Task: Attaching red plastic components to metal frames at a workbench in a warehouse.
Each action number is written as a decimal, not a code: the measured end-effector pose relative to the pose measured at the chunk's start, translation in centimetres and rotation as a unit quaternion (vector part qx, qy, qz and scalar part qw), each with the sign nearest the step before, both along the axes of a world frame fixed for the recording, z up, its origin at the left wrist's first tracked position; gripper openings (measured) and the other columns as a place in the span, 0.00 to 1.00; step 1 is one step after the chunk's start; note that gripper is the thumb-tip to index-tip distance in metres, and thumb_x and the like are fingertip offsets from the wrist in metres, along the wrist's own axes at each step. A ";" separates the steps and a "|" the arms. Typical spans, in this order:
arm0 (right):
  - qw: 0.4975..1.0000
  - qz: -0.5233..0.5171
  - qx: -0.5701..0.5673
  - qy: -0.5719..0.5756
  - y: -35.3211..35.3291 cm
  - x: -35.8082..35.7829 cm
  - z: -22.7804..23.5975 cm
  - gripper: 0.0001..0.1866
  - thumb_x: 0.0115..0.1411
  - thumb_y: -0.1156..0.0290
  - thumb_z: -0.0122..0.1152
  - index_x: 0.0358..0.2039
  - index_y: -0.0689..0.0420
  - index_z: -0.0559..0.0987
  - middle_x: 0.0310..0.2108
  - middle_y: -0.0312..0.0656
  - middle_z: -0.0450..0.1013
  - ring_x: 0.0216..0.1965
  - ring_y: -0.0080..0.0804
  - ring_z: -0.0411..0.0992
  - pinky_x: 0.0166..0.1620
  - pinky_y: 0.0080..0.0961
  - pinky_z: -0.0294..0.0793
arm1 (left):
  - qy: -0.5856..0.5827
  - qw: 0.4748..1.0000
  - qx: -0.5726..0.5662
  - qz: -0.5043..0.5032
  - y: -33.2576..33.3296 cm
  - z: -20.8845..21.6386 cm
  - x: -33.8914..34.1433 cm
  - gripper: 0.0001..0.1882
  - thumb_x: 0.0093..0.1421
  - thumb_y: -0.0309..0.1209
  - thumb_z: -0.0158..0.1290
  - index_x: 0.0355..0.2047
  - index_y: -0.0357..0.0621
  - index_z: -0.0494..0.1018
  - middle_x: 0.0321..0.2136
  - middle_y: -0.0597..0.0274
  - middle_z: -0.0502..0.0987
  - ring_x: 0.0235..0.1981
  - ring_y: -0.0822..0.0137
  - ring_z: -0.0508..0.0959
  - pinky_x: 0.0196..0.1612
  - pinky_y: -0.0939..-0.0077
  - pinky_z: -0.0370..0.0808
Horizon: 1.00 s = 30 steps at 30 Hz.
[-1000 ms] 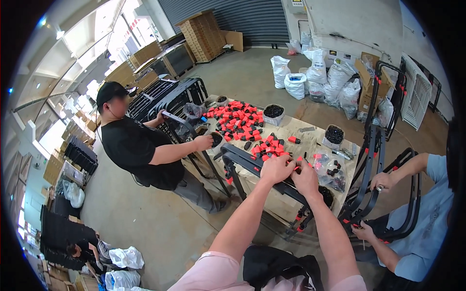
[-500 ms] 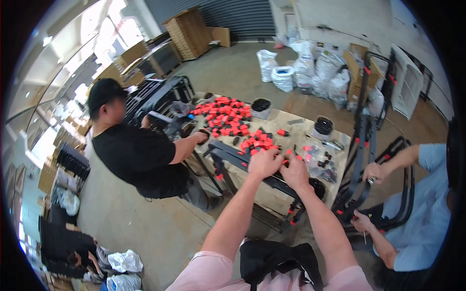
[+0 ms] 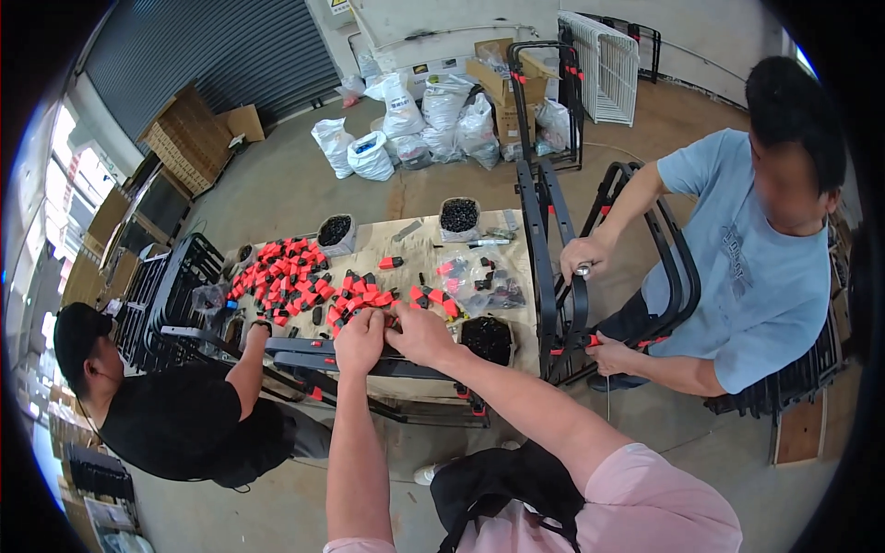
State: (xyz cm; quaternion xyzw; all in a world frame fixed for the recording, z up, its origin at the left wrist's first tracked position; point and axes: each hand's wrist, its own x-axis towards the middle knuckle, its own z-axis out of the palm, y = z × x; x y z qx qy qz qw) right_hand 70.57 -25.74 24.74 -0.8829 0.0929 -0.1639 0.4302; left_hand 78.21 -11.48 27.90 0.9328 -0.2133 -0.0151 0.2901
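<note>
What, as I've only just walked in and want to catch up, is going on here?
The person's left hand and right hand are close together at a black frame along the near edge of a table. What they grip is hidden. Red-and-black parts lie heaped beyond. At left, a co-worker in black reaches toward the table; at right, a co-worker in light blue has both hands at other frames.

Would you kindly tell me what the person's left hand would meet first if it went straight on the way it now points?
Most likely the small heap of red-and-black plastic pieces just beyond the left hand, though their relative heights are unclear.
</note>
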 end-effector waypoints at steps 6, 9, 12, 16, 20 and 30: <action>1.000 0.011 0.023 0.006 -0.1 -0.3 0.5 0.22 0.62 0.58 0.67 0.48 0.62 0.80 0.34 0.59 0.82 0.41 0.60 0.82 0.45 0.54 0.80 | 0.008 1.000 -0.025 0.010 0.3 -0.3 0.2 0.20 0.76 0.48 0.46 0.47 0.53 0.85 0.38 0.47 0.86 0.43 0.43 0.86 0.48 0.51 0.80; 1.000 -0.004 0.012 -0.018 -1.0 -0.7 0.9 0.21 0.63 0.59 0.68 0.50 0.58 0.81 0.36 0.51 0.84 0.39 0.52 0.84 0.42 0.47 0.82 | 0.034 0.998 -0.054 0.016 0.2 -0.1 0.0 0.20 0.76 0.47 0.46 0.48 0.52 0.84 0.34 0.52 0.87 0.42 0.46 0.86 0.47 0.53 0.80; 0.996 0.028 -0.012 -0.082 -4.7 -2.8 4.6 0.17 0.64 0.59 0.67 0.48 0.55 0.80 0.39 0.46 0.84 0.40 0.49 0.84 0.42 0.46 0.82 | 0.044 0.997 -0.064 0.025 0.9 0.2 0.2 0.20 0.76 0.47 0.46 0.47 0.51 0.84 0.30 0.59 0.88 0.40 0.48 0.87 0.46 0.55 0.80; 0.978 -0.011 -0.161 -0.135 -10.7 -5.4 7.8 0.21 0.59 0.70 0.74 0.52 0.57 0.80 0.34 0.44 0.84 0.34 0.39 0.85 0.39 0.35 0.85 | 0.058 0.996 -0.068 0.014 0.1 1.0 -0.4 0.20 0.76 0.47 0.47 0.46 0.51 0.85 0.30 0.58 0.87 0.40 0.48 0.87 0.47 0.55 0.80; 0.964 -0.030 -0.225 -0.134 -12.3 -6.9 10.3 0.20 0.59 0.69 0.73 0.51 0.57 0.80 0.33 0.43 0.84 0.34 0.42 0.84 0.40 0.37 0.83 | 0.034 0.997 -0.066 0.004 0.4 0.8 -0.1 0.18 0.74 0.45 0.49 0.44 0.51 0.86 0.28 0.55 0.86 0.37 0.46 0.86 0.45 0.53 0.80; 0.988 -0.106 -0.108 -0.010 -8.1 -10.3 8.4 0.22 0.59 0.69 0.75 0.55 0.56 0.82 0.34 0.43 0.83 0.34 0.35 0.84 0.39 0.31 0.82 | -0.004 0.986 -0.108 -0.124 1.1 1.9 -0.1 0.11 0.68 0.38 0.59 0.40 0.46 0.85 0.27 0.53 0.84 0.32 0.50 0.85 0.43 0.56 0.79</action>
